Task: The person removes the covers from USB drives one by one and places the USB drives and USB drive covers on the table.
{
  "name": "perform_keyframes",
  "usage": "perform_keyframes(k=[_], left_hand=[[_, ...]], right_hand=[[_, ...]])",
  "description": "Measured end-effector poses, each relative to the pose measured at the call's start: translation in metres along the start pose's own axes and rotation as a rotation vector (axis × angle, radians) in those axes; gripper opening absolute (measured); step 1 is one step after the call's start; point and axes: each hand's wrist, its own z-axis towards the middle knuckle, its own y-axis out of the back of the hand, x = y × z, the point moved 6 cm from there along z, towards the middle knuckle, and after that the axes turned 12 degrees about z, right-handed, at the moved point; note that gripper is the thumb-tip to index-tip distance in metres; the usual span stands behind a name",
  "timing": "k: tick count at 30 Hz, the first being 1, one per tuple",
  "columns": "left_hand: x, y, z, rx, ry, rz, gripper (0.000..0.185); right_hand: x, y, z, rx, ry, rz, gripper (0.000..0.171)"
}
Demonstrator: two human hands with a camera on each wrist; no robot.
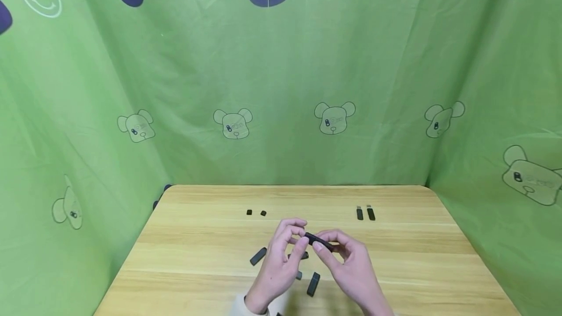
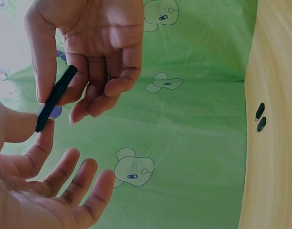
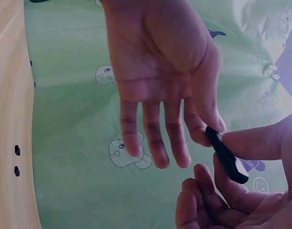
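Both hands met above the table (image 1: 395,238), the left hand (image 1: 281,257) and right hand (image 1: 351,267) each pinching an end of a black stick (image 1: 318,241). Two caps (image 1: 256,212) lay at 11 o'clock; capping seemingly awaited.

The green backdrop cloth (image 1: 281,72) shows "Q88" on a purple bear.

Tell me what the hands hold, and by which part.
A slim black stick, pinched between both hands: the left hand takes one end, the right hand the other end, above the table.
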Motion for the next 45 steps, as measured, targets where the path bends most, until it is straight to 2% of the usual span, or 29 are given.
perform_keyframes(k=[6, 11, 21, 28, 36, 45], left_hand=[[0.002, -0.001, -0.005, 0.018, -0.003, -0.025, 0.008], [-0.001, -0.001, -0.008, 0.024, -0.037, -0.014, 0.008], [-0.003, 0.001, -0.010, -0.021, -0.084, 0.025, 0.008], [-0.003, -0.005, -0.011, -0.018, -0.052, 0.003, 0.009], [0.002, -0.012, -0.011, -0.025, -0.031, 0.008, 0.010], [0.003, -0.012, -0.012, 0.000, 0.002, 0.008, 0.010]], right_hand=[[0.004, 0.002, 0.002, -0.003, -0.019, 0.031, 0.013], [0.008, 0.003, 0.002, 0.001, -0.029, 0.043, 0.016], [0.013, 0.000, 0.007, 0.030, 0.038, 0.047, 0.011], [0.014, -0.003, 0.008, 0.031, 0.078, 0.048, 0.009], [0.017, -0.009, 0.010, 0.039, 0.192, 0.002, 0.005], [0.017, -0.009, 0.008, 0.036, 0.186, -0.008, 0.005]])
